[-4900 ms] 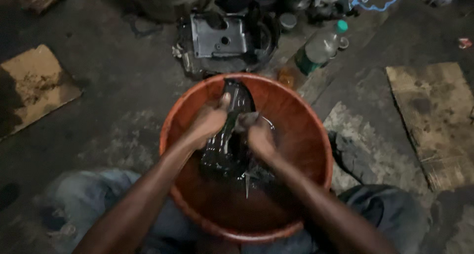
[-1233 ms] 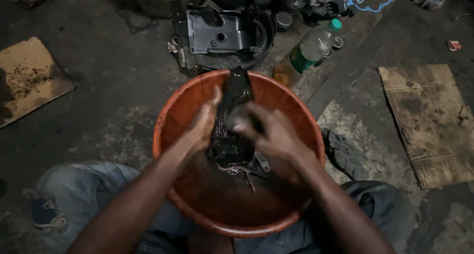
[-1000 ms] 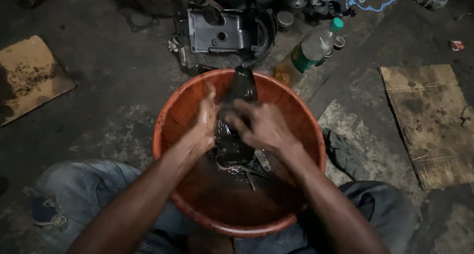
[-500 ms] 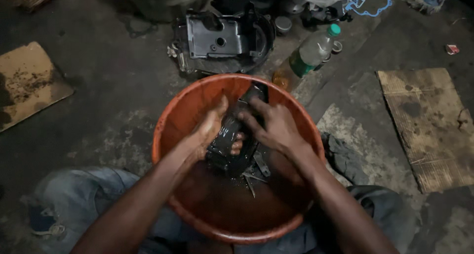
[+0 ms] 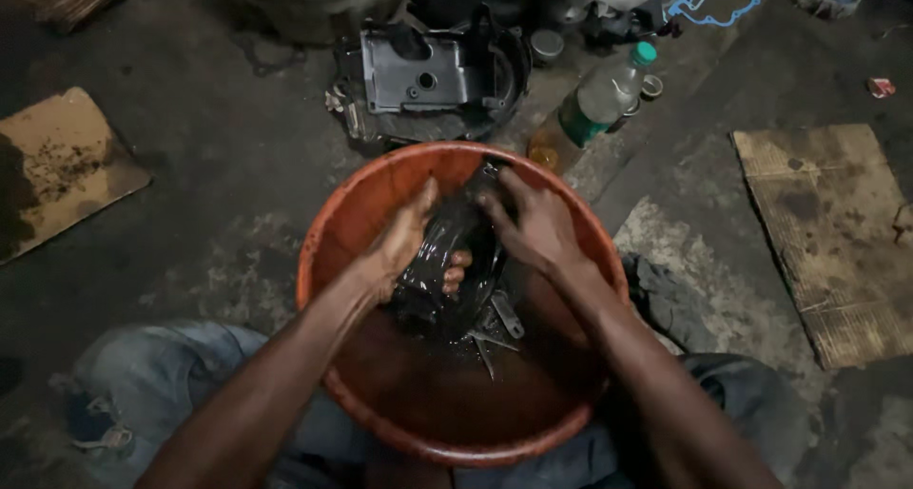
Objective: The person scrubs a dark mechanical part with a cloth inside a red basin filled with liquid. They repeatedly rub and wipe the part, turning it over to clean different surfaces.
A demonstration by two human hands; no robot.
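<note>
A round orange basin (image 5: 357, 208) sits on the dark floor between my knees, with dark oily liquid in its bottom. In it, a long black greasy part (image 5: 455, 251) leans toward the far rim. My left hand (image 5: 404, 242) grips the part from the left, fingertips showing under it. My right hand (image 5: 535, 224) presses on the part's upper end from the right. Small metal pieces (image 5: 504, 316) lie in the liquid just below the part.
Beyond the basin lies a grey metal engine cover (image 5: 423, 70) among dark parts. A plastic bottle (image 5: 599, 99) with a green cap lies to its right. Cardboard sheets lie at the left (image 5: 57, 170) and right (image 5: 827, 232). A dark rag (image 5: 666, 289) lies beside the basin.
The part has tilted lower into the basin and turned in my hands. My right hand moved from its middle up to its far end; my left hand wrapped under it.
</note>
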